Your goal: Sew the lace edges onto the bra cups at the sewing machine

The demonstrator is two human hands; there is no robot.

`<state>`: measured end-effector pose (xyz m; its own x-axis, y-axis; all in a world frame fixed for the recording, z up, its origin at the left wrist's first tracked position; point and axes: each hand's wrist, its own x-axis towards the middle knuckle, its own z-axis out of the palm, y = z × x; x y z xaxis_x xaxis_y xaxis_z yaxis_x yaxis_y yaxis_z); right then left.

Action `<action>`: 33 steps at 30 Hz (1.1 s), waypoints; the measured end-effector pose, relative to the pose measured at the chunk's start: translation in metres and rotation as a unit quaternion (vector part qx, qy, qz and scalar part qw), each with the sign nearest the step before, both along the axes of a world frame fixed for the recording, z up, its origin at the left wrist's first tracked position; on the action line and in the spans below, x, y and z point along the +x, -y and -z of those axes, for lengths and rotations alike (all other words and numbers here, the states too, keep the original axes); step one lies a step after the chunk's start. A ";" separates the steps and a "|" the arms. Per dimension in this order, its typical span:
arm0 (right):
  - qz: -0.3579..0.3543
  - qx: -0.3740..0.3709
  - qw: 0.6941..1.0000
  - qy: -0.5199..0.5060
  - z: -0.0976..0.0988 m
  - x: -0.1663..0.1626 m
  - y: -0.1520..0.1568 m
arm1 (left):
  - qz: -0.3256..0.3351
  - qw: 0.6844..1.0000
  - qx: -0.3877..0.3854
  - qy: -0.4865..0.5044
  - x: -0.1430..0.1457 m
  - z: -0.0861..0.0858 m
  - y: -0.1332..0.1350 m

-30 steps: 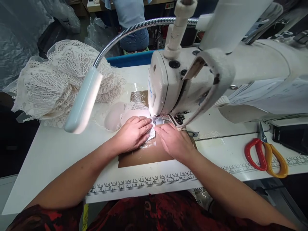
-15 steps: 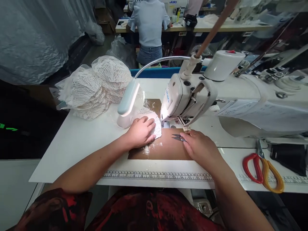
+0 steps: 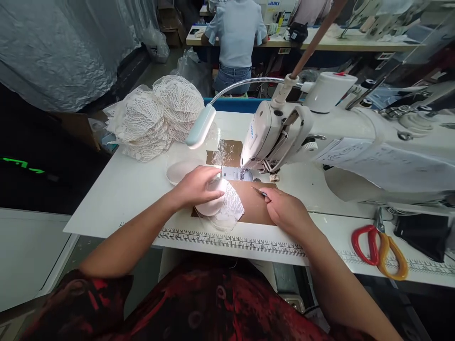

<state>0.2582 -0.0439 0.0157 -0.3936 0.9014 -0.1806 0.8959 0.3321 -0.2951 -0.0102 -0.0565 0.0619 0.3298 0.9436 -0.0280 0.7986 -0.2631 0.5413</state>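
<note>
My left hand [image 3: 196, 185] is closed on a white padded cup covered with lace [image 3: 225, 207], holding it over the brown patch [image 3: 256, 208] of the sewing table, a little in front of the needle. My right hand [image 3: 286, 212] is closed round small thread snips [image 3: 259, 192], whose dark tip sticks out toward the sewing machine head [image 3: 267, 137]. A second bare cup [image 3: 177, 171] lies on the table just behind my left hand.
A heap of lace cups [image 3: 156, 118] sits at the table's back left. The lamp head [image 3: 201, 127] on its gooseneck hangs over the work. Red and yellow scissors [image 3: 378, 245] lie at the right. A person in a blue top [image 3: 237, 33] stands at a bench behind.
My left hand has drawn the lace cup back from the needle toward me. My right hand has picked up the snips that lay on the brown patch. The view has pulled back.
</note>
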 end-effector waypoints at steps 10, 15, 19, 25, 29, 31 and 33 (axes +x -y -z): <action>-0.084 0.001 0.961 -0.264 -0.007 -0.006 0.006 | -0.012 0.914 -0.267 0.305 -0.001 0.022 -0.007; -0.120 -0.030 0.934 -0.334 -0.014 -0.023 0.002 | -0.009 0.892 -0.286 0.349 0.004 0.025 -0.001; -0.122 -0.084 0.917 -0.371 -0.014 -0.034 0.001 | 0.008 0.890 -0.275 0.364 0.005 0.031 -0.002; -0.118 -0.084 0.906 -0.398 -0.009 -0.047 0.002 | 0.032 0.885 -0.293 0.359 0.004 0.036 -0.002; -0.111 -0.086 0.902 -0.409 -0.005 -0.050 0.002 | 0.034 0.881 -0.308 0.358 0.003 0.032 0.000; -0.095 -0.090 0.901 -0.414 -0.002 -0.051 0.001 | 0.033 0.882 -0.312 0.351 0.005 0.031 0.001; -0.058 -0.100 0.890 -0.441 0.003 -0.053 0.001 | 0.028 0.887 -0.306 0.344 0.006 0.031 -0.001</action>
